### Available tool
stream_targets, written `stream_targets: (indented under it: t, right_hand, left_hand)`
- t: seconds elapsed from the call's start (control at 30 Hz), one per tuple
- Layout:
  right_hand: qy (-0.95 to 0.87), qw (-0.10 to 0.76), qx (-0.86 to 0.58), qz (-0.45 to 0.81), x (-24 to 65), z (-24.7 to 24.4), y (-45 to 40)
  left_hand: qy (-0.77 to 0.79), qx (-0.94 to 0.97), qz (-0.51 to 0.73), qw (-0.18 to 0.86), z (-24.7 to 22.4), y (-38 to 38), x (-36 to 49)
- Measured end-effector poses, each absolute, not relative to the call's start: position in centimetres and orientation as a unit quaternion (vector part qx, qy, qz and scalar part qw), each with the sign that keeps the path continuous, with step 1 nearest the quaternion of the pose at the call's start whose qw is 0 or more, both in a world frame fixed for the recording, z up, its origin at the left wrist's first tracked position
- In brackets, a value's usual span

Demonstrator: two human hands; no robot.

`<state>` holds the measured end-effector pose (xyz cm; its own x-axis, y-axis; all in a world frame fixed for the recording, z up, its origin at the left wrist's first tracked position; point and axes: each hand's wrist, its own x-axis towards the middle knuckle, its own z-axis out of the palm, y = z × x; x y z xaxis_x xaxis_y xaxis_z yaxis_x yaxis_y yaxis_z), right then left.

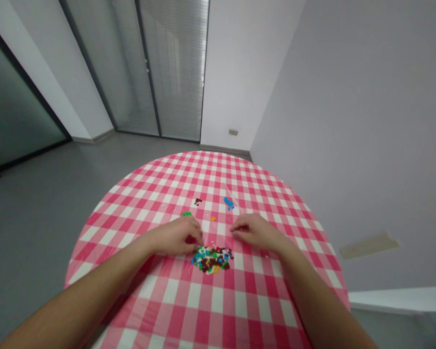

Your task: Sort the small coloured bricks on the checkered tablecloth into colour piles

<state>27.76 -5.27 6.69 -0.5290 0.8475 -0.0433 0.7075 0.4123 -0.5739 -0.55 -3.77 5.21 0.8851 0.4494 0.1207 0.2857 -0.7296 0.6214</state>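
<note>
A heap of tiny plastic bricks (pixel 211 259) in green, blue, brown, white and yellow lies on a round table's pink-and-white gingham cloth (pixel 169 291). My left hand (pixel 176 236) rests on the cloth with its fingertips curled at the heap's upper left edge. My right hand (pixel 254 231) lies just above the heap's right side, with its fingertips bent inward. Whether either hand pinches a tiny piece is hidden by the fingers. Farther out lie small sorted groups: brown bricks (pixel 198 201), blue bricks (pixel 228 203), green bricks (pixel 186 214) and yellow bricks (pixel 212 218).
The round table's far edge curves against a grey floor (pixel 57 194) and a pale wall (pixel 348 145). Behind it stands a glass partition with blinds (pixel 174 68). A dark glass panel (pixel 17 97) stands at the far left.
</note>
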Motion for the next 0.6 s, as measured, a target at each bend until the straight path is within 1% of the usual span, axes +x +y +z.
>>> stream_targets:
  t: [0.1, 0.23, 0.37, 0.6]
  right_hand:
    - [-0.847, 0.043, -0.400, 0.347, 26.0, 7.2, -6.8]
    - [-0.848, -0.011, -0.397, 0.351, 24.9, 7.1, -7.7]
    - [-0.846, -0.044, -0.406, 0.343, 24.6, 7.1, -8.0]
    - [-0.865, -0.045, -0.411, 0.285, 24.3, 6.7, -8.3]
  left_hand:
    - [0.199, 0.920, 0.134, 0.309, 5.2, -3.7, -0.6]
    - [0.199, 0.921, 0.127, 0.309, 4.7, -3.4, -0.8]
    - [0.196, 0.922, 0.126, 0.310, 4.5, -3.5, -0.7]
    - [0.196, 0.920, 0.129, 0.313, 4.5, -3.8, -0.3]
